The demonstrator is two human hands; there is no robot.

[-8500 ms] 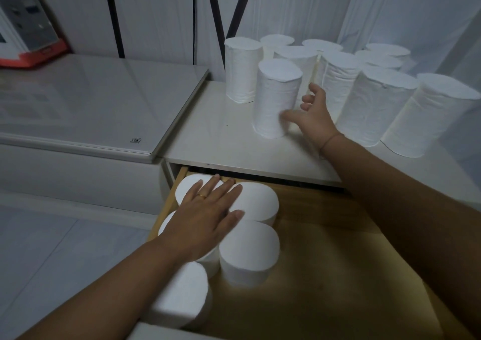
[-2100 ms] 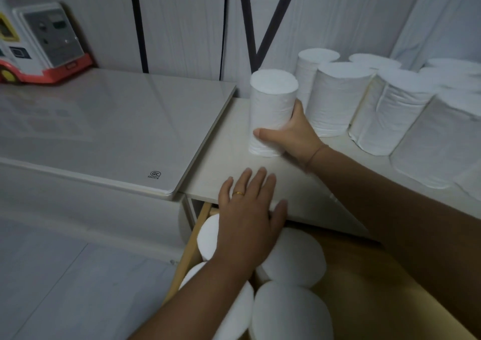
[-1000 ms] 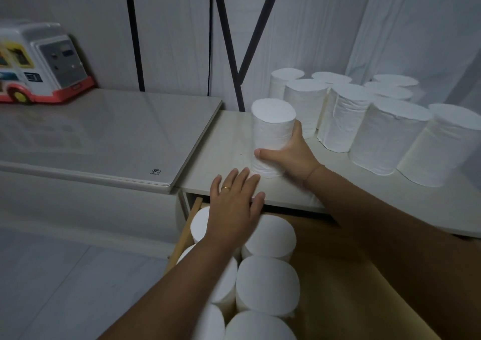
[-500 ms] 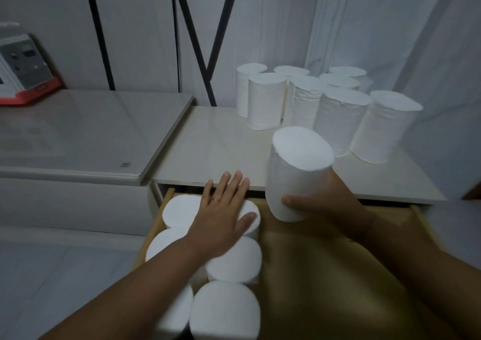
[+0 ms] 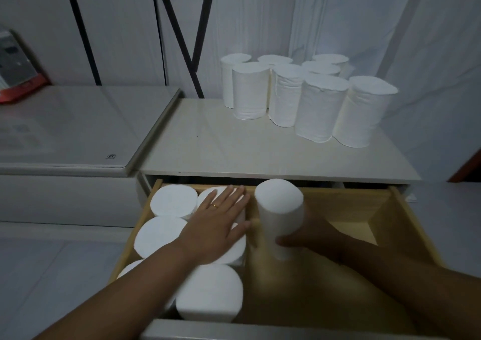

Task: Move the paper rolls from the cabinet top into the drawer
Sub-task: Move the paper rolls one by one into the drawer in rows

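Grasping an upright paper roll (image 5: 279, 216) near its base, the right hand (image 5: 309, 235) holds it inside the drawer (image 5: 406, 222), toward the back edge. Flat and unclenched, the left hand (image 5: 216, 225) rests on the stored rolls (image 5: 171, 201) along the drawer's left side.

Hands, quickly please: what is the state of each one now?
Left hand: open, flat on the white paper rolls in the wooden drawer.
Right hand: closed around an upright white paper roll.

Home room: curtain (image 5: 338, 14), low cabinet (image 5: 234, 155)
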